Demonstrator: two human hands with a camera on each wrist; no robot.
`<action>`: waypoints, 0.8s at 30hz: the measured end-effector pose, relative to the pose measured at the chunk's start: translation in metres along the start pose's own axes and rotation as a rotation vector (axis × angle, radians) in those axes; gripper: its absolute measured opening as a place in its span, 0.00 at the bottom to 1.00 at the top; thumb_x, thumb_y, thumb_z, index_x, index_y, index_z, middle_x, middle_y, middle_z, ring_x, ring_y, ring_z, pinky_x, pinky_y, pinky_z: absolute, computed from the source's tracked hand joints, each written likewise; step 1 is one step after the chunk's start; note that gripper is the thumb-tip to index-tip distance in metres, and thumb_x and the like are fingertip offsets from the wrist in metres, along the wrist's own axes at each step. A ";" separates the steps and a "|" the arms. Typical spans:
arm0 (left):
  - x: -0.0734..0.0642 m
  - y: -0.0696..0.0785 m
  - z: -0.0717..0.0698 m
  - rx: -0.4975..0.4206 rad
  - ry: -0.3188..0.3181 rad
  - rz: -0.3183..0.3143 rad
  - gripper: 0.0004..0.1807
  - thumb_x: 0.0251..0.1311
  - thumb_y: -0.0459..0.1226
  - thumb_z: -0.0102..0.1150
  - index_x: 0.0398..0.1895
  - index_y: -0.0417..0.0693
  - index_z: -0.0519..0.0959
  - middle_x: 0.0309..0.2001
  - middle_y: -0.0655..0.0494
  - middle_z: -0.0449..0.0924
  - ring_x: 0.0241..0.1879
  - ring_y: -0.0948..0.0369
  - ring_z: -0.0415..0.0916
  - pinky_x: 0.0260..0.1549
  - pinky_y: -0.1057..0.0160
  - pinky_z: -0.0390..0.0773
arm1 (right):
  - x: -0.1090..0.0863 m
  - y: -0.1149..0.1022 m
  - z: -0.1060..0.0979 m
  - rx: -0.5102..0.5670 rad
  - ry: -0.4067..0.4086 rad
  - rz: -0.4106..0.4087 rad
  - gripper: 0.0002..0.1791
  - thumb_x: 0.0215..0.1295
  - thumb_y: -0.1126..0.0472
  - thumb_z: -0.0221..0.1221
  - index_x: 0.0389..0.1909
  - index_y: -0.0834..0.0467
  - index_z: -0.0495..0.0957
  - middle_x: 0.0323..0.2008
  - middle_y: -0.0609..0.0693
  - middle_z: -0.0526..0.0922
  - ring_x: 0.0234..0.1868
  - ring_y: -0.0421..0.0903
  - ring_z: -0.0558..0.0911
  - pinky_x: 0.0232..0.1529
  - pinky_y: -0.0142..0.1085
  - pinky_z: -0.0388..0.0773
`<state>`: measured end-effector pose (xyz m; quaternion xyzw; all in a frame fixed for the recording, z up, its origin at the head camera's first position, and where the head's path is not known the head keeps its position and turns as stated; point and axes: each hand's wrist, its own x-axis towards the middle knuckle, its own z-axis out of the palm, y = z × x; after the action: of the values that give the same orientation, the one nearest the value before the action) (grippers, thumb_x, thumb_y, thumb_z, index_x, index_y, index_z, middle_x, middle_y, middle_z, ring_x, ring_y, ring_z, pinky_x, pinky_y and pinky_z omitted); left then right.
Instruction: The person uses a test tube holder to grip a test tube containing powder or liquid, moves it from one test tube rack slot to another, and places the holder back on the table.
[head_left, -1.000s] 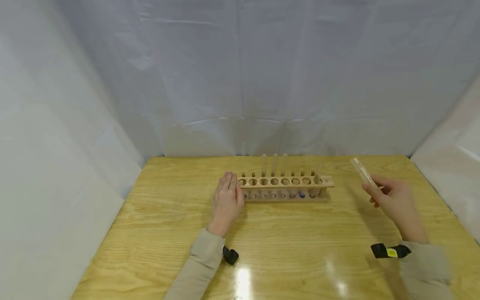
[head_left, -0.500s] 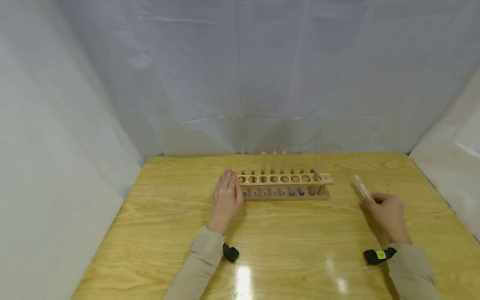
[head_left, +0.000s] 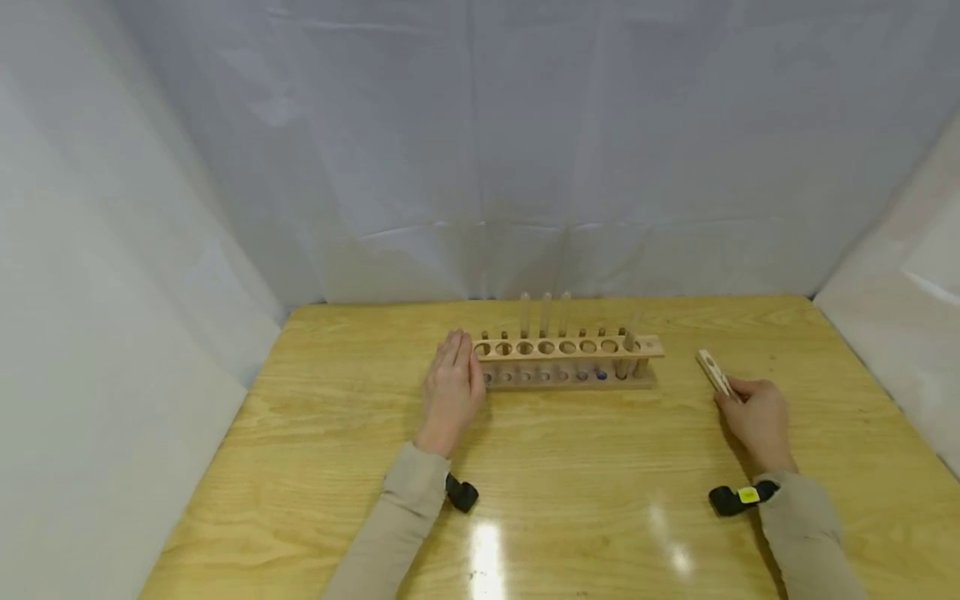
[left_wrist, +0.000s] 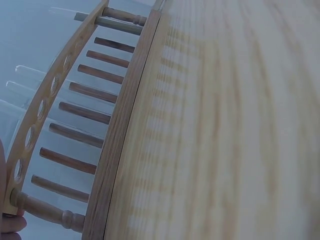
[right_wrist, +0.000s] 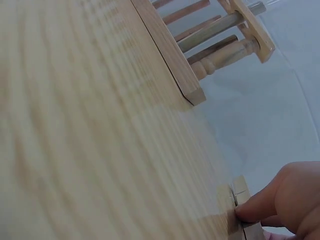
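A wooden test tube rack (head_left: 649,347) stands near the back of the table. My left hand (head_left: 452,385) holds its left end, with thumb and fingers around the end of the top bar in the left wrist view. Three inverted glass test tubes (head_left: 546,312) sit on the rear pegs. Another test tube (head_left: 632,335) stands in the rightmost hole, leaning slightly. To the right of the rack, my right hand (head_left: 756,423) pinches a wooden test tube clamp (head_left: 714,371). In the right wrist view the clamp (right_wrist: 241,192) is right at the tabletop, its rear part hidden by the fingers.
The wooden table (head_left: 570,483) reaches back to a pale hanging sheet (head_left: 405,150). More white sheeting (head_left: 112,275) closes off the left side, and also the right. A small blue spot (head_left: 602,376) shows on the rack's base.
My right hand has lowered the clamp to the tabletop and shifted slightly left toward the rack. The left hand stays at the rack's end. The head view has tilted up slightly.
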<state>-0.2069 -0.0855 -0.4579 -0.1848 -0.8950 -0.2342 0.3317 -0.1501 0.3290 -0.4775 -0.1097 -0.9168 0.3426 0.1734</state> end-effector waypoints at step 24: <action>0.000 0.021 -0.038 -0.226 -0.187 -0.149 0.23 0.75 0.35 0.45 0.67 0.31 0.68 0.70 0.33 0.61 0.71 0.41 0.58 0.68 0.44 0.60 | -0.008 -0.011 -0.028 -0.142 -0.351 -0.048 0.35 0.72 0.57 0.52 0.66 0.81 0.57 0.53 0.86 0.62 0.51 0.84 0.63 0.47 0.71 0.66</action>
<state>-0.1770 -0.0891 -0.4260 -0.1748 -0.9011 -0.3390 0.2060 -0.1323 0.3348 -0.4521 -0.0381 -0.9572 0.2866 0.0108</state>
